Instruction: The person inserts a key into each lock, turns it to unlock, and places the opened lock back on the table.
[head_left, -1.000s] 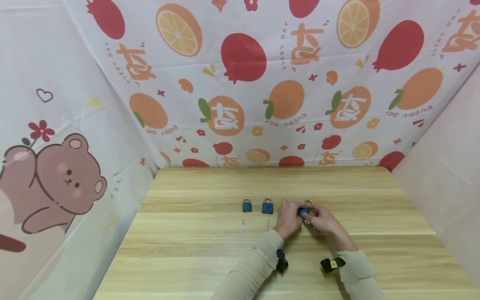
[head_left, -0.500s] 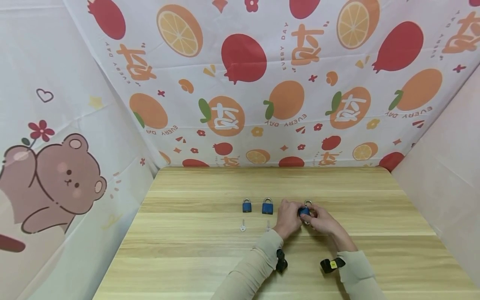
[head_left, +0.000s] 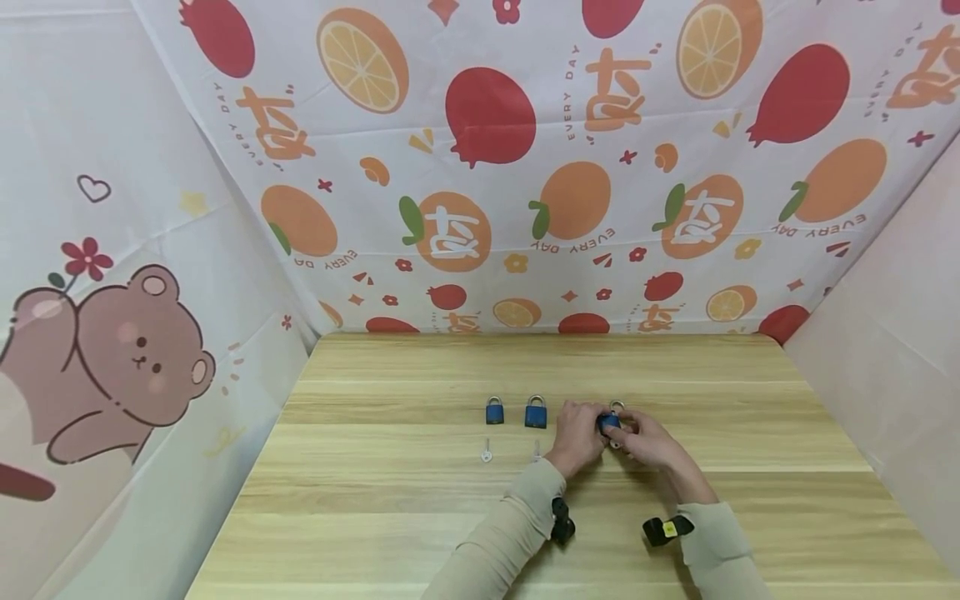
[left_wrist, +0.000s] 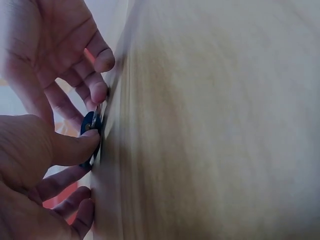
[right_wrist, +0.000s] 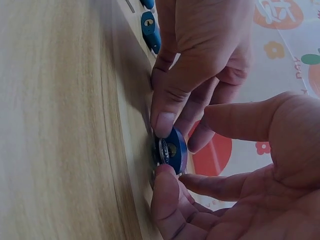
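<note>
A small blue padlock (head_left: 608, 423) with a silver shackle (head_left: 617, 406) is held between both hands low over the wooden table. My left hand (head_left: 578, 435) grips it from the left, thumb on its keyhole side as the left wrist view shows. From the right, my right hand (head_left: 648, 437) holds the same padlock with curled fingers at its end. A silver key (right_wrist: 163, 150) sits against the keyhole face; whether it is inserted cannot be told. Fingers hide much of the lock, and whether the shackle is latched is unclear.
To the left stand two more blue padlocks, a smaller one (head_left: 494, 411) and a larger one (head_left: 536, 413). One silver key (head_left: 487, 452) lies in front of the smaller, another key (head_left: 536, 451) before the larger. A patterned cloth wall (head_left: 487, 250) rises behind the table.
Both hands stay almost in place around the padlock, with only slight finger shifts. The view has drifted a little; the other padlocks and keys have not moved.
</note>
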